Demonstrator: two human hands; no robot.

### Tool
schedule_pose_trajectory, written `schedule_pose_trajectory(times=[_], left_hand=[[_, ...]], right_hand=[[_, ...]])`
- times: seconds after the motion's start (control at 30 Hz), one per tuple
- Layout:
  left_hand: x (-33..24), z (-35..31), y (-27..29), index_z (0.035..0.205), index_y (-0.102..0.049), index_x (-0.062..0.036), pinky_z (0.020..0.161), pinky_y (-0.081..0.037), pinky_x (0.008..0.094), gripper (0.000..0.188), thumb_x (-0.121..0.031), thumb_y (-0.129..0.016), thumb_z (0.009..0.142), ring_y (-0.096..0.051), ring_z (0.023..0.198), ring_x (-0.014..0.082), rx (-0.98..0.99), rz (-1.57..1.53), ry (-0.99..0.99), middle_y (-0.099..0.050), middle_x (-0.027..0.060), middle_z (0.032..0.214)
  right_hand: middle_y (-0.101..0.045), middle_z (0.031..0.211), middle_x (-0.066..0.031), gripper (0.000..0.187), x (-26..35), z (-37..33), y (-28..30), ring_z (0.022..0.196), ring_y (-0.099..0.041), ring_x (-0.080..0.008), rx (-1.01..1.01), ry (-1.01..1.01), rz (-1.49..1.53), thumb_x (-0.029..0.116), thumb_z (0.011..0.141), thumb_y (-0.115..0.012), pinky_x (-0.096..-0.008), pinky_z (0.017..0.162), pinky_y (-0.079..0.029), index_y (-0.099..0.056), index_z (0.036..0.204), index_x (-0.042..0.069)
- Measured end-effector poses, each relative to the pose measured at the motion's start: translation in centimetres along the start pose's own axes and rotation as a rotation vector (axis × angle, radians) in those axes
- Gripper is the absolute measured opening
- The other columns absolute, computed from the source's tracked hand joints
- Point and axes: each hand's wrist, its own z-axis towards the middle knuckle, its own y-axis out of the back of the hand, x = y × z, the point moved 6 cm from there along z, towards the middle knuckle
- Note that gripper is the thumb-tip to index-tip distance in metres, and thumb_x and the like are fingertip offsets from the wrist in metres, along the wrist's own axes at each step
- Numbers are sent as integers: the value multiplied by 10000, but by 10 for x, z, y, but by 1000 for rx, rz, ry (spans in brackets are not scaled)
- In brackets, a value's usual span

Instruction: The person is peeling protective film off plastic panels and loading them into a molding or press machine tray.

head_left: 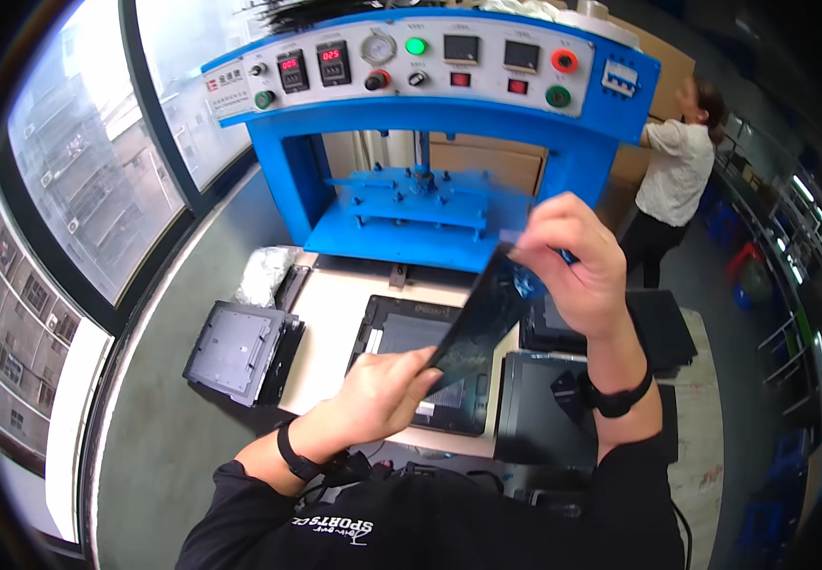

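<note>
A thin dark glossy panel (pixel 476 328) is held up at a steep tilt between my hands. My left hand (pixel 382 394) is closed on its lower left edge, thumb along the side. At the upper corner my right hand (pixel 577 261) pinches, and a small translucent bit shows at the fingertips; whether it is film on the panel I cannot tell. Beneath the panel, a black flat rectangular housing (pixel 387 318) lies on the pale work board, partly hidden by the panel and my left hand.
A blue press machine (pixel 411 233) with a control panel stands behind the board. Black plates (pixel 240 351) are stacked at left beside a clear plastic bag (pixel 266 275). More dark flat pieces (pixel 544 408) lie at right. Another person (pixel 672 171) stands at far right.
</note>
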Motion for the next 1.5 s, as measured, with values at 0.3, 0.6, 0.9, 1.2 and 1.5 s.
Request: schedule_pose_trajectory(times=[0.3, 0.6, 0.9, 1.2, 1.5], left_hand=[[32, -24, 24, 989, -553, 19, 474, -446, 390, 99, -36, -556, 906, -589, 529, 353, -5, -51, 211, -564, 160, 610], [47, -39, 45, 928, -531, 45, 468, -420, 406, 81, -29, -554, 904, -568, 517, 367, 27, -87, 149, -540, 164, 588], [59, -43, 61, 928, -536, 39, 476, -423, 396, 68, -25, -548, 906, -571, 518, 353, 65, -146, 114, -538, 162, 592], [62, -37, 65, 1003, -557, 52, 501, -449, 381, 136, -11, -572, 883, -590, 536, 331, 84, -99, 6, -568, 149, 620], [62, -33, 59, 975, -553, 42, 493, -451, 382, 107, -34, -559, 900, -596, 537, 351, 123, -142, 84, -553, 159, 589]], right_hand=[[-506, 1071, -131, 175, 19, -2, -38, 808, -540, -192, 158, -50, -160, -52, 784, -676, -280, 687, -463, -532, 855, 15], [-552, 994, -101, 229, 17, 8, -64, 766, -563, -186, -16, -17, -211, -19, 748, -741, -276, 647, -471, -656, 950, 50], [-540, 959, -76, 265, 14, 22, -82, 803, -567, -175, 31, -65, -173, -28, 712, -755, -264, 668, -473, -676, 946, 69], [-546, 919, -74, 251, 16, 29, -74, 802, -574, -193, 160, -94, -193, -44, 698, -753, -275, 646, -467, -657, 910, 51], [-568, 953, -104, 222, 23, 18, -74, 692, -585, -223, 123, 124, -437, -24, 698, -758, -290, 567, -467, -613, 855, 38]])
